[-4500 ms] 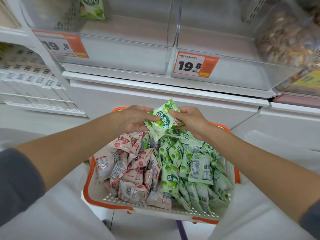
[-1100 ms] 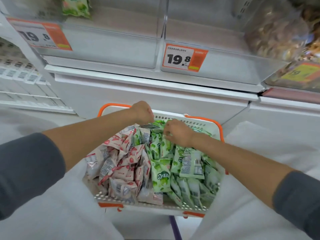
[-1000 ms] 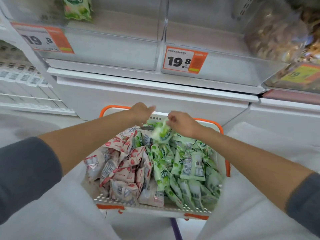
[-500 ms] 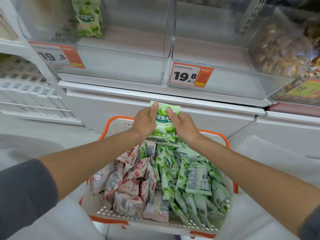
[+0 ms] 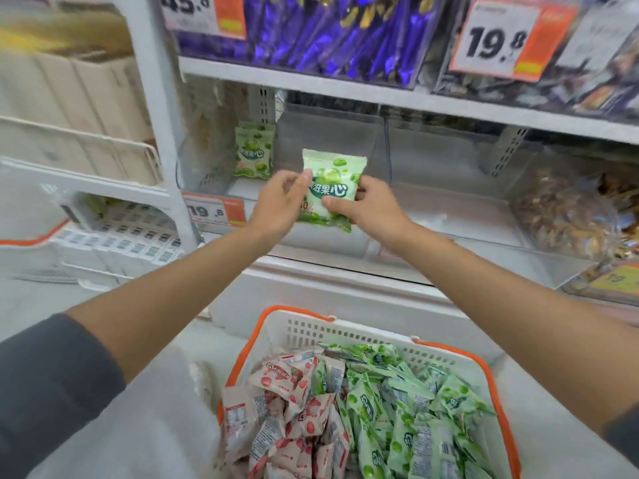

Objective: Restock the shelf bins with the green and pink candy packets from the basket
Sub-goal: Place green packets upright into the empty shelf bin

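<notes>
Green packet (image 5: 332, 188) held up at the shelf bin (image 5: 323, 127).
I see the left hand (image 5: 280, 203) and right hand (image 5: 371, 209) pinching its lower sides, upright before the bin; basket (image 5: 363, 336) below.

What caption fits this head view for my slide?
Left hand and right hand hold a green candy packet upright at the clear shelf bin, basket below.

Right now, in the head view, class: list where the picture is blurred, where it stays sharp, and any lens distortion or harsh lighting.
Head view: motion blur smears the purple packets and the boxes at far left; the held green packet and the basket contents read sharper; the wide lens slants the shelf edge; lighting is soft and even, no hard shadows.
</notes>
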### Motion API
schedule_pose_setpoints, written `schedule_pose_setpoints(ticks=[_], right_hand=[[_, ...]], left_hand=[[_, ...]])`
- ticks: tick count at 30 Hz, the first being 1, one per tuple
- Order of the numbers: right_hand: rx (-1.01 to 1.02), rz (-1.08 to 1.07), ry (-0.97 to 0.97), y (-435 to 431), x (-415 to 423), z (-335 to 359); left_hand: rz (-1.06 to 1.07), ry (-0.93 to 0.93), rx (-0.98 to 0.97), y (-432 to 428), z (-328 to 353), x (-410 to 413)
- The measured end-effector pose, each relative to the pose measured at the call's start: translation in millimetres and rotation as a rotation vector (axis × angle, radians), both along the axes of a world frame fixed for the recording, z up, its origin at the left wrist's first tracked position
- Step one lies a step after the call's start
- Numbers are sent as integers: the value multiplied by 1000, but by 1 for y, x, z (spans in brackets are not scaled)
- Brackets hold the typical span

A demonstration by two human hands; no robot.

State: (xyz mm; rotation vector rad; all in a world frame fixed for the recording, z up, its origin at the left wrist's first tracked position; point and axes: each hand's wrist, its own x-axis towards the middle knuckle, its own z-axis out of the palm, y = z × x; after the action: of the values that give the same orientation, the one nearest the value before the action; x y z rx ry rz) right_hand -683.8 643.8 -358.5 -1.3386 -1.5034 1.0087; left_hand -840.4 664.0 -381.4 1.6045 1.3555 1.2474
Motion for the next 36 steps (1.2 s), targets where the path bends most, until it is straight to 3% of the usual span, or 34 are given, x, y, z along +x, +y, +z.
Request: schedule_pose_setpoints(ticks=[2, 5, 9, 14, 21, 29, 36], right_hand=[[5, 2, 23, 32, -25, 18], [22, 5, -96, 85, -64, 18], [-80, -47, -233, 164, -110, -20], [-103, -69, -250, 232, -149, -61], [-87, -195, -287, 255, -151, -94], [-127, -184, -270, 256, -153, -94], [-171, -161, -125, 249, -146, -92]], left_hand=[[34, 2, 72, 26, 16, -27], [113, 57, 99, 78, 14, -66], [141, 58, -77, 145, -16, -105], [119, 193, -185, 179, -30, -113], [32, 343, -62, 189, -44, -118], [20, 274, -232, 196, -53, -117], [-29, 261, -332, 195, -49, -114]])
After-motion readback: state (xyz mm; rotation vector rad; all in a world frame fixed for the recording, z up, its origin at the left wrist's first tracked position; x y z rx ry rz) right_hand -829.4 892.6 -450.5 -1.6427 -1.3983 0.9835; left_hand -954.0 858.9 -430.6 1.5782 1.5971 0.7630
